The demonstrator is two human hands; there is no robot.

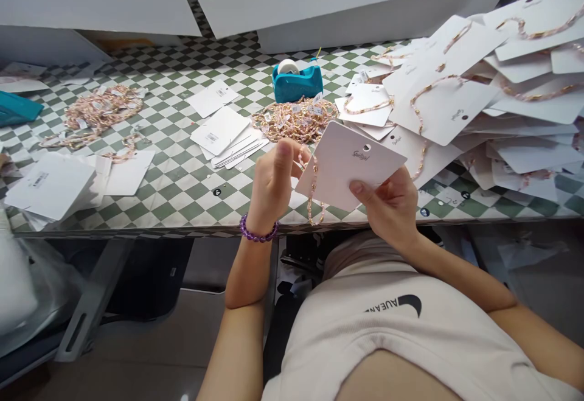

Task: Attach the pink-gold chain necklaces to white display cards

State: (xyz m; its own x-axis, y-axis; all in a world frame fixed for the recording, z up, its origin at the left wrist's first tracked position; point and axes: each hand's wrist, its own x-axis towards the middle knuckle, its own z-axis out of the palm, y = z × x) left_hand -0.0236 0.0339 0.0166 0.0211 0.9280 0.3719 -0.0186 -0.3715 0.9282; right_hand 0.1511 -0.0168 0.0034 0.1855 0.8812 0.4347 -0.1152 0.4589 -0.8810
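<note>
A white display card [349, 167] with a punched hole and small printed script is tilted above the table's front edge. My right hand [390, 206] grips its lower right part, thumb on the face. A pink and gold beaded strand [314, 191] hangs across the card's left edge, its lower loop dangling free. My left hand [274, 182], with a purple bead bracelet at the wrist, is closed on the strand's upper part; the fingertips are partly hidden behind the thumb and card. Just beyond lies a heap of similar beaded strands [296, 118].
Behind the heap stands a teal tape dispenser [297, 84]. Blank-looking cards [223, 130] are stacked left of it. A large pile of cards with strands [511, 97] fills the right side. More strands [103, 109] and cards [50, 185] lie at left on the checkered tablecloth [182, 206].
</note>
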